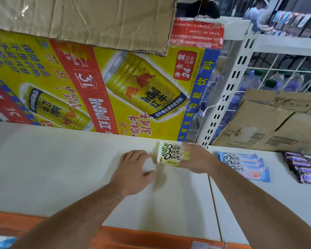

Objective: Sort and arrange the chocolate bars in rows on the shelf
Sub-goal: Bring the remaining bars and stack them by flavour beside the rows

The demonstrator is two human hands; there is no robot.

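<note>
Three yellow-white Dove bars (171, 153) lie overlapped in a short row on the white shelf (70, 168), near its back right. My right hand (196, 159) grips their right side, fingers at the far end and thumb at the near end. Just left of the bars, my left hand (133, 168) rests on the shelf with fingers loosely spread, its fingertips close to the bars' left edge. Across the shelf joint to the right lie three light-blue Dove bars (244, 166) in an overlapped row. Several dark Snickers bars (305, 168) lie at the far right.
A large yellow Red Bull carton (101, 83) stands against the shelf's back, with plain cardboard (90, 18) above it. Brown cardboard boxes (269, 123) sit behind the right bars. A white slotted upright (224, 97) divides the bays. An orange strip (142, 238) edges the shelf front.
</note>
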